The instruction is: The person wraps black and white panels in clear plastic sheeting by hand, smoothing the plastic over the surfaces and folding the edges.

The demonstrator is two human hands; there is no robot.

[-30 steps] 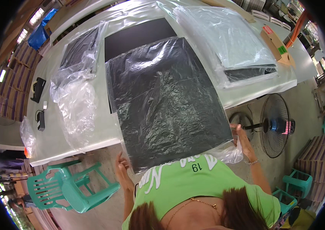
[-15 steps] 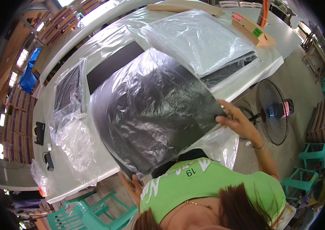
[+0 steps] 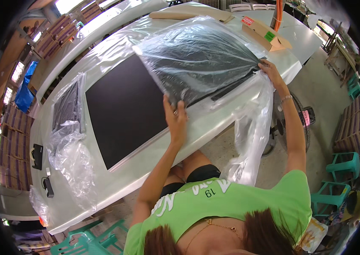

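Observation:
A dark flat sheet in a clear plastic bag (image 3: pixel 205 55) lies on the stack at the far right of the table. My left hand (image 3: pixel 175 121) is at its near left corner, the fingers closed on the edge. My right hand (image 3: pixel 273 72) pinches its near right corner, where the plastic gathers into creases. Loose clear film (image 3: pixel 252 123) hangs below my right hand over the table's near edge. To the left of the bagged sheet, a bare black sheet (image 3: pixel 124 108) lies flat on the table.
The table (image 3: pixel 188 136) has a pale glossy cover. At its left lie a smaller bagged dark piece (image 3: pixel 67 104), crumpled plastic (image 3: pixel 76 163) and a black tape dispenser (image 3: pixel 37 156). A cardboard box (image 3: pixel 265 36) stands at the far right. A fan (image 3: pixel 292 114) and green stools (image 3: pixel 343 165) stand right.
The bagged sheet has moved from in front of me to the stack at the far right, both hands going with it. The black sheet beneath is now uncovered.

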